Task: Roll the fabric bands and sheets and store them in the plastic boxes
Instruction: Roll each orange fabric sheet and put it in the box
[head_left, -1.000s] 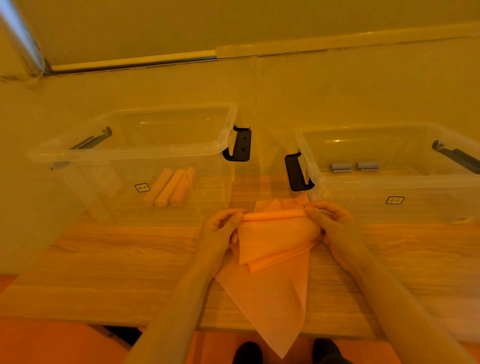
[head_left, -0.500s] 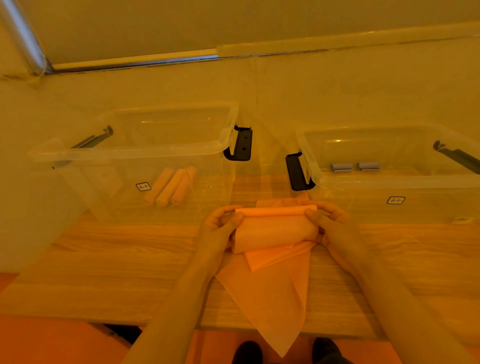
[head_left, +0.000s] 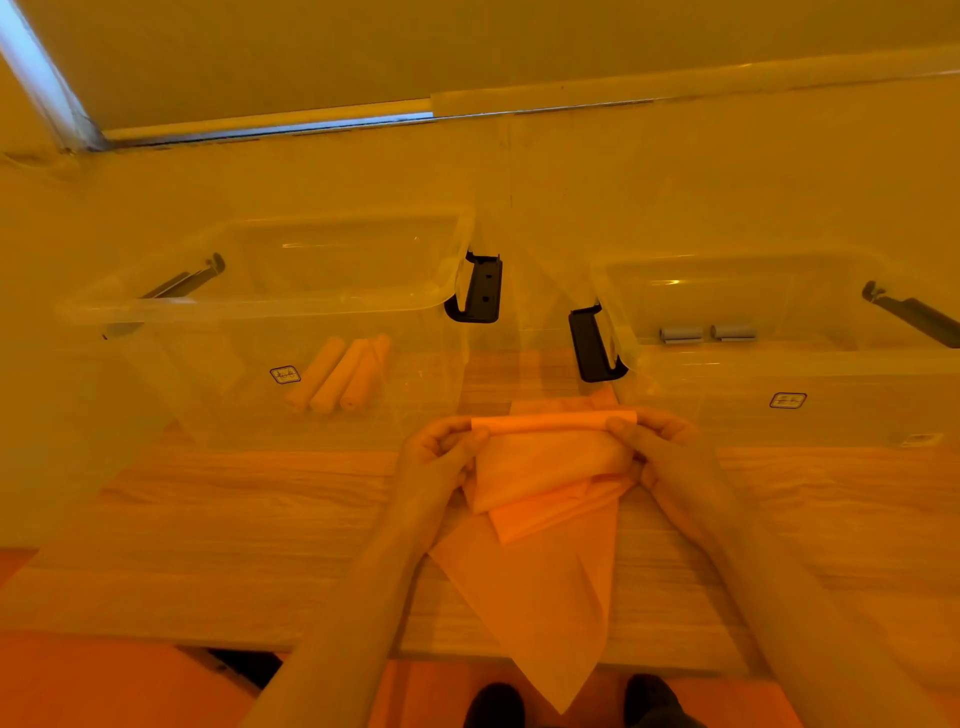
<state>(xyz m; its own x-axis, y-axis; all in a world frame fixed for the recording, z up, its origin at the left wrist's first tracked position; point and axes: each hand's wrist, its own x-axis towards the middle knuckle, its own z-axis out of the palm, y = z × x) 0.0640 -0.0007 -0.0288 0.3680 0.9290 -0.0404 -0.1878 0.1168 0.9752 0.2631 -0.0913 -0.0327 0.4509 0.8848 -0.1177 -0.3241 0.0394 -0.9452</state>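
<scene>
Both hands on the orange sheet (head_left: 550, 499) at mid-table (head_left: 208, 519); left hand (head_left: 436, 457) pinches the left end of the rolled top edge, fingers curled round it; right hand (head_left: 660, 447) does the same at the right end, thumb and fingers closed on the roll; the roll itself is thin, lying across between the two hands — only the top strip is wound up; the rest of the sheet lies folded under it, tapering to a point that hangs off the near table edge.

Left box (head_left: 249, 306) stands behind and left of the hands, clear plastic, black latch on each end; three orange rolls (head_left: 340, 374) inside, side by side, touching; right box (head_left: 779, 364) stands behind and right, same type; two small grey rolls (head_left: 706, 333) inside near its back wall, end to end — just apart; gap between the boxes shows bare wood; the sheet's far edge reaches into that gap.
</scene>
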